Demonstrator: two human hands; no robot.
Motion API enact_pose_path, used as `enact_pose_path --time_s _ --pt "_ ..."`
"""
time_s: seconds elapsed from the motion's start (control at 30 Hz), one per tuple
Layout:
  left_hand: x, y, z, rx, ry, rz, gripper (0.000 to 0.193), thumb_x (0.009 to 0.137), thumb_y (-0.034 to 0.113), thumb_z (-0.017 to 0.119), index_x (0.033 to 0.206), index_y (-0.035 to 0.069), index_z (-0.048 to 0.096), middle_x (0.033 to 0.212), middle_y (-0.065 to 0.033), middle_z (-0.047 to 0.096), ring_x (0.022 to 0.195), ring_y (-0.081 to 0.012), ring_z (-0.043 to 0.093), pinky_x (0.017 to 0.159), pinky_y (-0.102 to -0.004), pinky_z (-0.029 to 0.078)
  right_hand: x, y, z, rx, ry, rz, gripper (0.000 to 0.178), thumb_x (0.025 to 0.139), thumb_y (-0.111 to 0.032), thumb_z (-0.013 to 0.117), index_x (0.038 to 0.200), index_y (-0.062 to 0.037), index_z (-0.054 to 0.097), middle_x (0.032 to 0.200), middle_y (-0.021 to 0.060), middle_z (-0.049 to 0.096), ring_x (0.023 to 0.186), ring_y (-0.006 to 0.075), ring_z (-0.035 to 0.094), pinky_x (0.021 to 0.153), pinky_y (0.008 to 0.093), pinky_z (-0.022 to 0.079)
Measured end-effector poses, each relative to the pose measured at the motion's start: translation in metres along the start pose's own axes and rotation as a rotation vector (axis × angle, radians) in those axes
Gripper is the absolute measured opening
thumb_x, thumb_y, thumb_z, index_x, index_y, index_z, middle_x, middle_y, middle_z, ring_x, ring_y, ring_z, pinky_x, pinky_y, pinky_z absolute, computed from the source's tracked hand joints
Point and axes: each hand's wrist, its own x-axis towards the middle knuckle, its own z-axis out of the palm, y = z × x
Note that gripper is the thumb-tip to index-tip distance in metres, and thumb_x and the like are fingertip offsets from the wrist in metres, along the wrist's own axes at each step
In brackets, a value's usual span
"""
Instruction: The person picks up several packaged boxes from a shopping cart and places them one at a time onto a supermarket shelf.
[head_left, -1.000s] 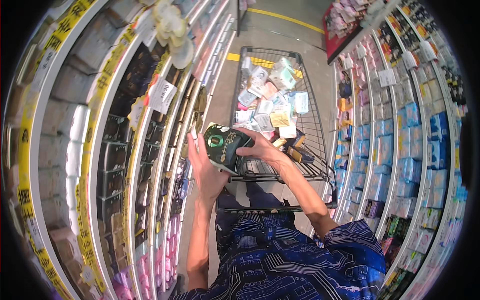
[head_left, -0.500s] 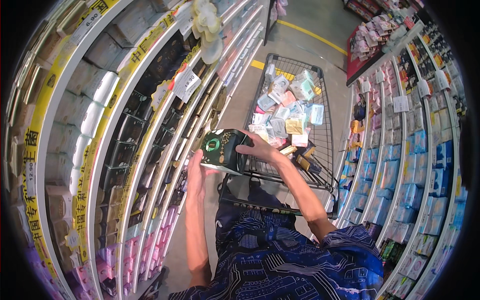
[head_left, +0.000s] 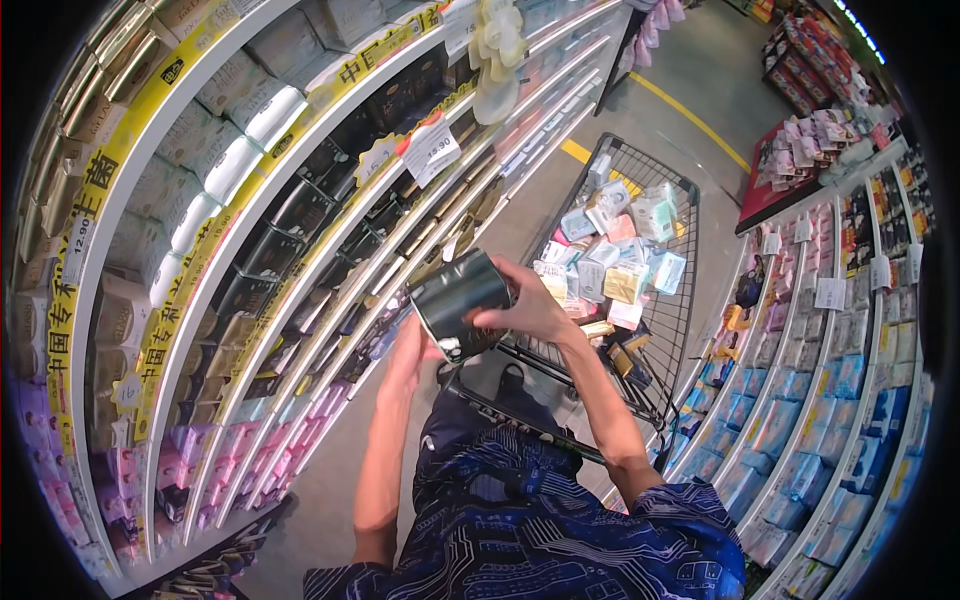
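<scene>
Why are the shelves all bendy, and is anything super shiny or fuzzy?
In the head view, the left shelf curves because the fisheye lens bends straight edges, and the corners go black; in that same head view, the white packs glare brightly, and the dark pack in the right hand has little marks too fuzzy to make out.

The camera over there rides on the person's head, the left of two worn side by side; it looks down and ahead past the patterned shirt (head_left: 560, 525), with the left hand (head_left: 408, 352) and right hand (head_left: 535, 302) close to mid-view and the shopping cart (head_left: 689, 187) farther off; it is angled so the aisle slants toward the upper right; its fisheye sweep bends the left shelves (head_left: 225, 205) and right shelves (head_left: 829, 315) toward a dark rim.
</scene>
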Motion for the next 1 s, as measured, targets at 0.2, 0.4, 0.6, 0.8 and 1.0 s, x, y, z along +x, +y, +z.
enact_pose_path --time_s 0.2,0.4,0.6,0.8,1.0 --pt "-0.013 0.022 0.019 0.162 0.039 0.576 0.069 0.092 0.049 0.056 0.136 -0.001 0.042 0.124 -0.0125 0.056 0.12 -0.021 0.051 0.099 -0.0351 0.042 0.016 0.003 -0.004 -0.167 0.166 -0.006 0.047 0.078 -0.037 0.078 0.103 -0.0001 0.061 0.088 0.0079 0.065 0.078 0.0137 0.06 0.072 0.0305 0.048" --pt "-0.011 0.037 0.027 0.171 0.188 0.465 0.067 0.075 0.005 0.079 0.131 -0.005 0.043 0.122 -0.0136 0.058 0.111 -0.0196 0.057 0.098 -0.0322 0.045 0.035 0.021 0.005 -0.129 0.039 0.046 0.051 0.088 -0.043 0.065 0.106 0.005 0.06 0.089 0.0104 0.065 0.083 0.0154 0.061 0.076 0.0315 0.047" --pt "-0.001 0.038 0.023 0.236 0.168 0.493 0.069 0.076 0.004 0.077 0.134 -0.005 0.04 0.121 -0.0144 0.06 0.111 -0.0205 0.059 0.097 -0.0324 0.047 0.048 0.036 0.011 0.447 0.038 0.11 0.041 0.094 -0.037 0.059 0.109 0.0005 0.061 0.09 0.0037 0.063 0.078 0.0069 0.057 0.068 0.0228 0.045" --pt "0.009 0.027 0.022 0.171 0.251 0.438 0.068 0.079 0.002 0.074 0.136 -0.005 0.038 0.117 -0.0155 0.062 0.107 -0.021 0.061 0.091 -0.031 0.05 0.048 0.051 0.024 0.521 0.251 0.137 0.034 0.092 -0.036 0.062 0.09 -0.0021 0.058 0.078 -0.0003 0.056 0.071 0.0048 0.053 0.063 0.0219 0.042" --pt "0.015 0.021 0.016 0.099 0.269 0.423 0.065 0.08 0.003 0.073 0.136 -0.004 0.039 0.117 -0.0151 0.062 0.106 -0.0206 0.061 0.089 -0.0314 0.051 0.051 0.077 0.019 0.29 0.241 0.06 0.027 0.096 -0.025 0.057 0.101 0.0001 0.062 0.086 0.004 0.057 0.08 0.0111 0.056 0.072 0.025 0.043"
